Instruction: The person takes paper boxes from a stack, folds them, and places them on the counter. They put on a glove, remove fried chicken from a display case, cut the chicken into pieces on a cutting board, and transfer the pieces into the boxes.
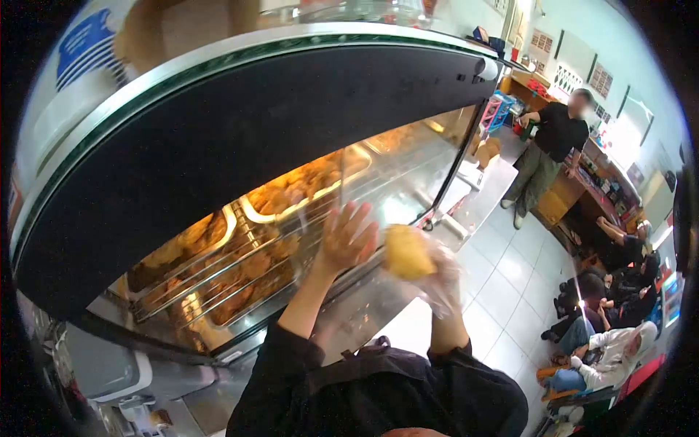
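My left hand [348, 239] is raised with its fingers spread, at the glass door of a heated display cabinet [218, 138]. Nothing shows in its palm. My right hand [441, 273], covered by a clear plastic glove or bag, holds a yellowish food piece [408, 252], blurred by motion, just right of my left hand. Behind the glass, browned food pieces [280, 193] lie in metal trays on the upper level, and more browned food [244, 284] lies beneath a wire rack [218, 273].
A steel counter [489, 191] with a white device runs right of the cabinet. One person [561, 135] stands on the tiled floor [513, 266] at the back right. Several people sit at the right, one in a white top [608, 357].
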Demonstrator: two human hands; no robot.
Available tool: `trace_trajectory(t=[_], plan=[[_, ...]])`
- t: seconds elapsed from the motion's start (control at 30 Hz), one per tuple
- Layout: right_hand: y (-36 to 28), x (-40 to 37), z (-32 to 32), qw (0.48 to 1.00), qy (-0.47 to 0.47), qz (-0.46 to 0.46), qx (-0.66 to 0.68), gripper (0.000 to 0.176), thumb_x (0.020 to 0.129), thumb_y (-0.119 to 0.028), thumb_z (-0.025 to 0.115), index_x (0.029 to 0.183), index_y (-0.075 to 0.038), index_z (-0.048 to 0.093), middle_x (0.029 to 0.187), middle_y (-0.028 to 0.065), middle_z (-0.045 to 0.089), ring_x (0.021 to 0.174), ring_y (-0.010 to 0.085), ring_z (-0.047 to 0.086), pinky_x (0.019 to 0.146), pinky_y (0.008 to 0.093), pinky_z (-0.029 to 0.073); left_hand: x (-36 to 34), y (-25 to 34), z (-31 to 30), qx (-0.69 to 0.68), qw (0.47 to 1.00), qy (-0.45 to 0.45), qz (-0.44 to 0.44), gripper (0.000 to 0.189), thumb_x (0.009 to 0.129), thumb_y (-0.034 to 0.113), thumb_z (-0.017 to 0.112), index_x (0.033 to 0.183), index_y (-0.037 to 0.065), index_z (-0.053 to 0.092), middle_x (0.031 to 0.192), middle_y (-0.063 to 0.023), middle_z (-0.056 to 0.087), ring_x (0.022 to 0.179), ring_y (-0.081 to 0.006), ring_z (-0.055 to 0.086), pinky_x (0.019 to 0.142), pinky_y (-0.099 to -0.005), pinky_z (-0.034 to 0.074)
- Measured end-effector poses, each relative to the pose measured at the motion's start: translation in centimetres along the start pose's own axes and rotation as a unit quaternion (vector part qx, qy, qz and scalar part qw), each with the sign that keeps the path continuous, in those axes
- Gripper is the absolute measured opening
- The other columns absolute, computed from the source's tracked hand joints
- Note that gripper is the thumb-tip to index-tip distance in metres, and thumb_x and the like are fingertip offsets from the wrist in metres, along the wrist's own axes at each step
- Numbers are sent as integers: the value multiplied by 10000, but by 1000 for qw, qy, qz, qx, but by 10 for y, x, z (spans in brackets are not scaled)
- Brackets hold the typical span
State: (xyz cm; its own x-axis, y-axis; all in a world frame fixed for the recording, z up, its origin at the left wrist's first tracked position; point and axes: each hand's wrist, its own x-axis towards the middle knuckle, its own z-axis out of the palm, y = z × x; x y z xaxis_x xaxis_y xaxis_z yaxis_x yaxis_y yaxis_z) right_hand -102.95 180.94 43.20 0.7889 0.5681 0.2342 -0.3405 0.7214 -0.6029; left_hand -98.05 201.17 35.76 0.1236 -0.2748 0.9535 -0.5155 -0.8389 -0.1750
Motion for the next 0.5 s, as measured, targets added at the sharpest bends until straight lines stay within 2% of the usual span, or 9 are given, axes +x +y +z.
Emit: trace_trajectory(t=[0.07, 0.1, 0.17, 0.23, 0.3, 0.37, 0.4, 0.43, 0.5], plan=[[-32, -7, -101, 993, 65, -86, 47, 478, 881, -200, 595, 1259, 59, 459, 1153, 166, 581, 985, 203, 599, 766, 318, 533, -8, 2, 11, 65, 997, 36, -23, 410, 825, 207, 602, 1202, 179, 443, 1326, -112, 508, 1355, -344, 315, 1092, -497, 227], [-53, 1, -136, 987, 82, -109, 88, 439, 904, -195, 566, 1258, 46, 467, 1159, 140, 578, 951, 201, 611, 711, 298, 530, -11, 0, 12, 76, 996, 36, -5, 477, 825, 213, 597, 1260, 156, 410, 1357, -146, 459, 1367, -374, 265, 1102, -508, 180], [-92, 8, -229, 971, 147, -159, -101, 428, 919, -204, 545, 1272, 25, 463, 1162, 85, 572, 840, 155, 598, 709, 252, 494, -11, -1, 12, 106, 994, 34, 6, 562, 822, 214, 590, 1331, 134, 365, 1401, -179, 391, 1384, -406, 199, 1114, -527, 123], [-107, 43, -285, 857, 367, -255, -258, 383, 874, -232, 589, 1180, -4, 571, 1049, 75, 622, 830, 123, 592, 684, 227, 497, -11, 4, 11, 151, 988, 33, -12, 596, 817, 207, 586, 1355, 134, 340, 1426, -180, 355, 1391, -409, 166, 1116, -542, 101], [-123, 84, -377, 787, 449, -176, -384, 329, 874, -232, 580, 1121, -20, 629, 1099, 65, 627, 902, 148, 600, 767, 244, 486, -12, 4, 22, 183, 981, 55, -19, 478, 819, 245, 585, 1246, 138, 399, 1419, -184, 360, 1382, -420, 177, 1103, -576, 121], [-119, 119, -493, 812, 313, -229, -436, 351, 888, -254, 550, 1148, -29, 622, 1110, 61, 635, 989, 183, 590, 836, 286, 477, -28, 2, 23, 213, 975, 60, -32, 435, 819, 258, 582, 1201, 128, 420, 1444, -210, 309, 1378, -437, 170, 1105, -588, 110], [-118, 130, -560, 600, 215, -280, -718, 370, 923, -301, 523, 1153, -29, 624, 1128, 80, 640, 1035, 213, 590, 885, 334, 468, -25, 2, 25, 231, 971, 56, -39, 498, 821, 253, 580, 1270, 145, 394, 1453, -202, 312, 1385, -439, 153, 1103, -587, 115], [-112, 138, -550, 730, 259, -193, -602, 374, 894, -274, 537, 1178, -35, 586, 1150, 81, 598, 1042, 223, 563, 819, 348, 485, -25, 1, 21, 237, 970, 45, -26, 498, 821, 240, 579, 1280, 153, 406, 1456, -196, 321, 1379, -444, 179, 1102, -582, 121], [-110, 156, -477, 848, 328, -53, -413, 432, 836, -221, 565, 1228, -49, 509, 1194, 83, 513, 1056, 244, 509, 687, 376, 520, -20, 4, 27, 243, 965, 76, -57, 388, 809, 222, 602, 1171, 161, 475, 1413, -188, 402, 1353, -407, 288, 1113, -536, 148]])
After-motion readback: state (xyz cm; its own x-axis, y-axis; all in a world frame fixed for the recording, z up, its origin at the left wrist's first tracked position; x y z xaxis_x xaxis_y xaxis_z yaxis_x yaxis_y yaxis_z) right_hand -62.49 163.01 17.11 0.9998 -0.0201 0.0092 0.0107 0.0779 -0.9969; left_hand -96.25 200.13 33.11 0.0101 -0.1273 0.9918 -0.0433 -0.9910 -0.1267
